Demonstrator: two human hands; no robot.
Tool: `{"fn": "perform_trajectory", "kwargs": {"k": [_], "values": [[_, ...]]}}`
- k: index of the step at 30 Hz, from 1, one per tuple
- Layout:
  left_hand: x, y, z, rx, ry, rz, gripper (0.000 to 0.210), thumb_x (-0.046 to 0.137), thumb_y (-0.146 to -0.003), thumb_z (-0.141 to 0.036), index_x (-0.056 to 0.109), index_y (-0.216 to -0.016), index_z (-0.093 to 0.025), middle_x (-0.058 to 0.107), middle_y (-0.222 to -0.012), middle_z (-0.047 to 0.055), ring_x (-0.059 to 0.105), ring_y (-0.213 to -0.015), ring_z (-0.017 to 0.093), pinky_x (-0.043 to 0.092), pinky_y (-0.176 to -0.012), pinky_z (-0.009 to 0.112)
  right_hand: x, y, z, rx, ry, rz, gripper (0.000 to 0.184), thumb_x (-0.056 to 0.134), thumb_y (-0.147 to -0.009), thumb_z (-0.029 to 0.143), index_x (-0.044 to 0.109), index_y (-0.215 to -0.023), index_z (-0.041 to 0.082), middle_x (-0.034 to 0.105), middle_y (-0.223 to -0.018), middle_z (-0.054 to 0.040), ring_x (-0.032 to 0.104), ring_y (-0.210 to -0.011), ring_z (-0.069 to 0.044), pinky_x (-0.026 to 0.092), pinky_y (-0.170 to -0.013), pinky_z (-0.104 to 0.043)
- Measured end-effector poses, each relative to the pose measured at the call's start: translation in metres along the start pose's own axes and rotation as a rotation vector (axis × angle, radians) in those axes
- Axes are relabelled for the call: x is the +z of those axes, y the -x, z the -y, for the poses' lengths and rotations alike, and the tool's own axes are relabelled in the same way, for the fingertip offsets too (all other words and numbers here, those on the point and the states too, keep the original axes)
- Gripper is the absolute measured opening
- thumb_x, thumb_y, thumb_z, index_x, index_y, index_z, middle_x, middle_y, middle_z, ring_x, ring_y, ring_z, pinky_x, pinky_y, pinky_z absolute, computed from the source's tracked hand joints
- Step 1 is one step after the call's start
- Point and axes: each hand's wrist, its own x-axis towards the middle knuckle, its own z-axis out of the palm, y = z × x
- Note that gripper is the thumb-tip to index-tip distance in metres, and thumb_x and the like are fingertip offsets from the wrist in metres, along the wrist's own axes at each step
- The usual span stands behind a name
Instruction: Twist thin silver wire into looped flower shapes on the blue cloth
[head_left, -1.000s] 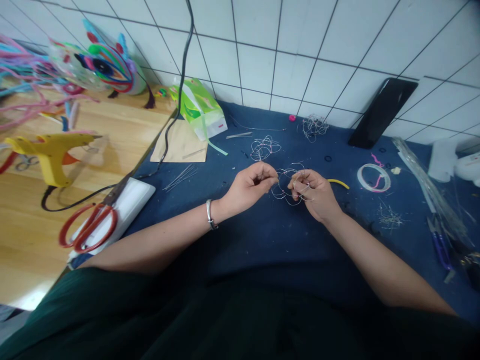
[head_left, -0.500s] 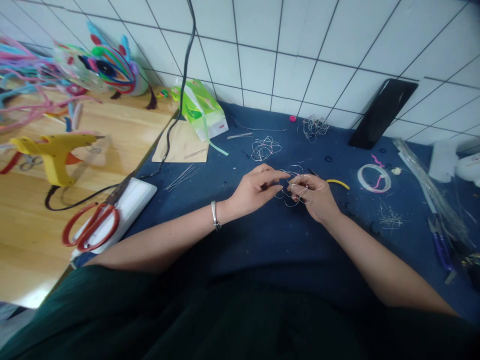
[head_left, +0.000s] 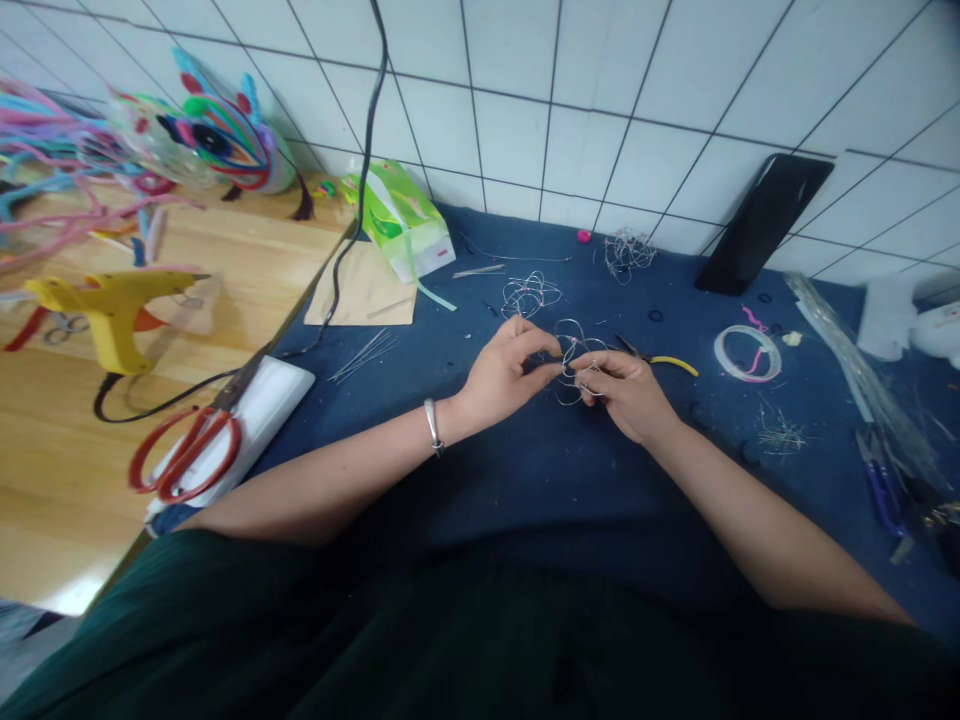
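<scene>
My left hand (head_left: pixel 514 372) and my right hand (head_left: pixel 624 392) meet over the dark blue cloth. Between them is a thin silver wire piece bent into round loops (head_left: pixel 568 330), with small pinkish spots on it. The right hand's fingers are closed on the loops. The left thumb and index finger pinch the wire's left side; the exact contact point is too fine to make out. A similar looped wire piece (head_left: pixel 531 294) lies just beyond the left hand. Pliers with a yellow handle (head_left: pixel 675 364) rest behind the right hand, partly hidden by it.
Red-handled scissors (head_left: pixel 186 452) lie over a white box (head_left: pixel 274 410) at left, near a yellow glue gun (head_left: pixel 112 310). A black phone (head_left: pixel 765 225) leans on the tiled wall. Blue-handled pliers (head_left: pixel 885 490), a clear coil (head_left: pixel 748 354) and wire scraps (head_left: pixel 780 432) lie at right.
My left thumb and index finger have closed onto the wire loops, from being apart beside them. The loops have shifted slightly left and turned, and the right hand has moved a little left.
</scene>
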Motion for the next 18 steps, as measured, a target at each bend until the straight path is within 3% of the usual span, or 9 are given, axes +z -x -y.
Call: {"fn": "perform_trajectory", "kwargs": {"k": [11,18], "values": [[-0.01,-0.002,-0.001,0.008,-0.072,-0.025,0.007,0.06,-0.085,-0.026,0.065,-0.088,-0.021,0.055,-0.081,0.002,0.051,-0.077,0.014,0.043,-0.068,0.027,-0.002,-0.003,0.002,-0.007,0.038,-0.084,0.015,0.071,-0.075,0.027,0.07,-0.089,0.021,0.059,-0.068,0.002,0.05,-0.056,-0.008,0.041,-0.053,-0.024],[-0.016,-0.003,0.002,-0.024,0.011,0.017,0.017,0.051,-0.09,-0.027,0.064,-0.088,-0.018,0.062,-0.082,0.003,0.055,-0.081,0.014,0.046,-0.076,0.03,-0.004,-0.004,0.002,-0.015,0.055,-0.124,0.017,0.071,-0.075,0.027,0.07,-0.09,0.02,0.059,-0.07,0.0012,0.05,-0.057,-0.009,0.041,-0.053,-0.025]]}}
